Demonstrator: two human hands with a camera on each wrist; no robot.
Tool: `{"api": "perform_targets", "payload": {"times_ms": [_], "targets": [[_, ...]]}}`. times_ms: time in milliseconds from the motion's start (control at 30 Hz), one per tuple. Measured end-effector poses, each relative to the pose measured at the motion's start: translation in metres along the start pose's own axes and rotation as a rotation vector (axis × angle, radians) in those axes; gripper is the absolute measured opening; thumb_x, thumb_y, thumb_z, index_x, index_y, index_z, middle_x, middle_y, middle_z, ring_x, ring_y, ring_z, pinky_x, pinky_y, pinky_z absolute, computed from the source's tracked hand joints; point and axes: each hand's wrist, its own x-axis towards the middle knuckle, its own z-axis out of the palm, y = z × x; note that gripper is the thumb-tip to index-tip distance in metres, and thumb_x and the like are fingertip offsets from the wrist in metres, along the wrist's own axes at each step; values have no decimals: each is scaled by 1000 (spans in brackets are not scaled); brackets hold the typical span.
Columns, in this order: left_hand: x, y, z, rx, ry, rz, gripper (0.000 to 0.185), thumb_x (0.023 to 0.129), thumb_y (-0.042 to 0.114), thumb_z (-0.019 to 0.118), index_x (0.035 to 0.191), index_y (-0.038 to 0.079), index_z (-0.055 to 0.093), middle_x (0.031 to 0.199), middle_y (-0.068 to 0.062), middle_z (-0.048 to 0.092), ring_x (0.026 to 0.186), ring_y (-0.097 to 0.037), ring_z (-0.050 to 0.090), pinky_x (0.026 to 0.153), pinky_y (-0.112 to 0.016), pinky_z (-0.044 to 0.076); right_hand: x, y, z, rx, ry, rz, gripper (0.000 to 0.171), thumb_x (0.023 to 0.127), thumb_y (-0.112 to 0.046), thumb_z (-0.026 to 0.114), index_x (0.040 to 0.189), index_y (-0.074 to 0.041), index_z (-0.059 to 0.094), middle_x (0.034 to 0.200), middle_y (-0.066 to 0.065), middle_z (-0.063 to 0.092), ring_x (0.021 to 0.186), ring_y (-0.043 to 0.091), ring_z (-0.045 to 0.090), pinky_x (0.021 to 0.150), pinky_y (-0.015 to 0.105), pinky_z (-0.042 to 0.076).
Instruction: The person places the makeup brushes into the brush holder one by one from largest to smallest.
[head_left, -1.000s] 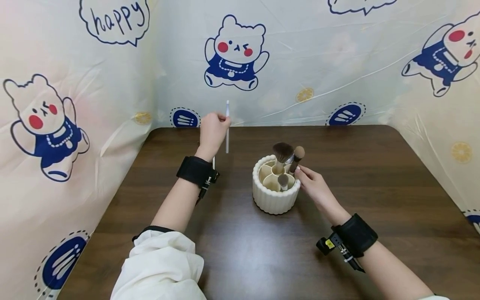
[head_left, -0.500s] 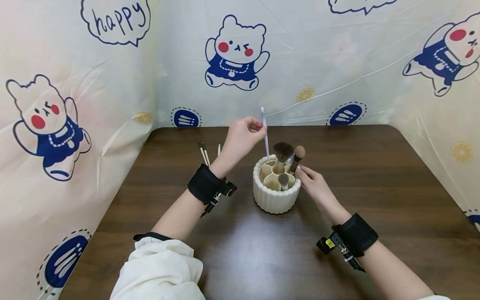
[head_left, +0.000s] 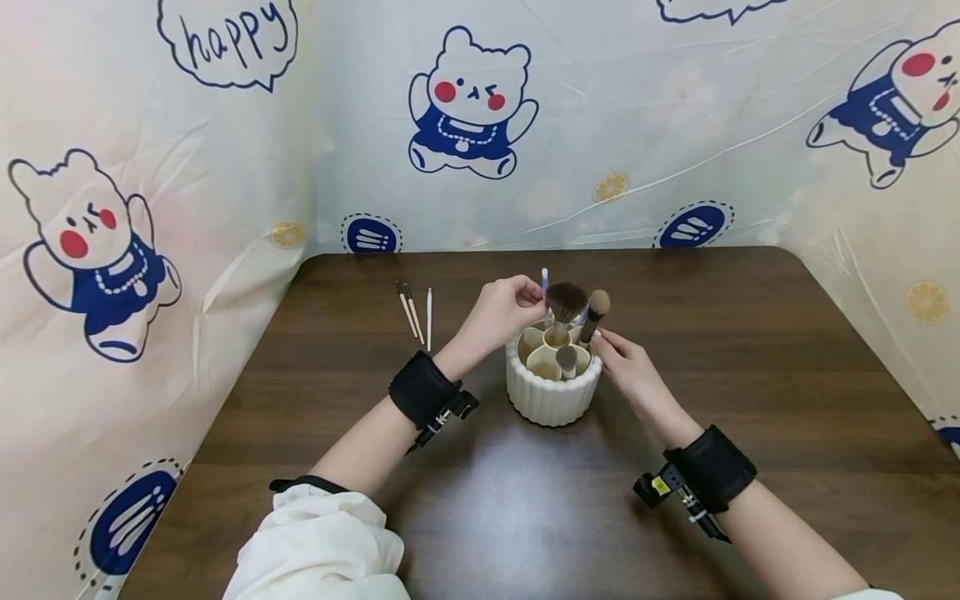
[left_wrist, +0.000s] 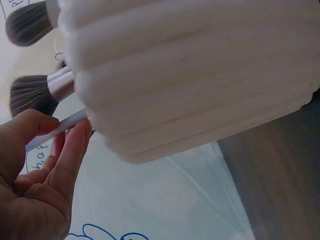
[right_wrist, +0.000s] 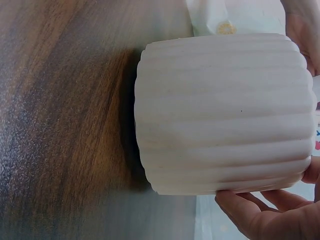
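Observation:
A cream ribbed brush holder (head_left: 551,404) with inner compartments stands upright on the table. My left hand (head_left: 504,312) pinches a slim pale lavender stick (head_left: 545,279) at the holder's back left. In the left wrist view, the stick (left_wrist: 74,120) lies between thumb and fingers, its lower end hidden behind the rim. On the holder's right side, my right hand (head_left: 637,375) grips the wall near the rim; the right wrist view shows its fingertips against the ribs. Makeup brushes stand inside: a wide fluffy brush (head_left: 566,298), a rounded brush (head_left: 597,306) and a small brush (head_left: 567,360).
Left of the holder, two thin dark-tipped sticks (head_left: 407,308) and a white stick (head_left: 429,317) lie on the brown wooden table (head_left: 480,517). A printed cloth (head_left: 600,100) with bear drawings hangs behind and beside the table.
My left hand has carried the lavender stick right to the holder and lowered it at the back left, uncovering the sticks on the table. My right hand has stayed at the holder.

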Motion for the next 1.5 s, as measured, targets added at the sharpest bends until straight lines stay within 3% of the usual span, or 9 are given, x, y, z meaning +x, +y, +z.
{"api": "perform_targets", "payload": {"times_ms": [267,500,1033,1333,1500], "targets": [[-5,-5,6,61,-66,55,14,89,13,63,97,3,69,94,-9,73,87,-18,69,79,-24,53,0,1,0,2,6,-9,61,103,-32,36,149,5,19,154,23,27,142,31,30,115,45,30],[-5,-9,9,41,-111,44,15,89,16,63,97,5,70,95,-8,74,88,-16,69,78,-22,54,-1,1,0,-3,-1,2,62,103,-34,36,150,4,19,154,23,27,143,31,29,115,45,30],[-7,-13,14,151,-94,136,14,87,15,61,92,7,72,88,-4,73,80,-11,66,72,-19,51,0,1,0,8,2,-3,63,103,-36,36,149,5,21,154,24,28,142,32,30,114,48,31],[-9,-13,13,196,-132,151,17,89,16,58,94,10,73,90,-2,72,78,-10,63,71,-20,49,0,0,1,10,10,2,62,103,-34,37,149,4,22,154,23,28,141,31,31,114,47,31],[-10,-11,12,232,-154,177,16,91,16,57,84,10,70,80,-2,66,67,-10,53,63,-18,41,-1,0,1,12,3,1,62,103,-35,37,149,4,21,154,23,27,142,31,30,115,47,31]]}}
